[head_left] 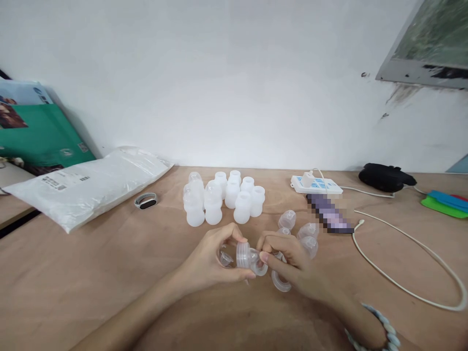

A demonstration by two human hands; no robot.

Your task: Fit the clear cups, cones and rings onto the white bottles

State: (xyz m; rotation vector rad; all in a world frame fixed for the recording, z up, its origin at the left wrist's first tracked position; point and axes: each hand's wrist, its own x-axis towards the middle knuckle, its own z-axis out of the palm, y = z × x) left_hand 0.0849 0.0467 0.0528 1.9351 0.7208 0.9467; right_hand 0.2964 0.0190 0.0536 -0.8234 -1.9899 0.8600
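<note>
My left hand (214, 256) grips a clear threaded bottle collar (243, 255) between thumb and fingers. A clear, rounded nipple (258, 264) sticks out of the collar's right side. My right hand (292, 256) has its thumb and fingertips closed on this nipple. Under the right hand lies another clear ring-shaped piece (281, 282), partly hidden. A small clear piece (225, 259) shows behind the left hand's curve. Several clear dome-shaped caps (287, 219) rest beyond the right hand. Behind the hands stand several frosted white bottles (242, 207), some topped with clear caps (213, 190).
A white plastic parcel (95, 180) and a fitness band (146, 201) lie to the left. On the right are a power strip (317, 185), a blurred phone (331, 214), a looped white cable (413, 243), a black pouch (386, 176) and coloured sheets (444, 204). A wall closes the back.
</note>
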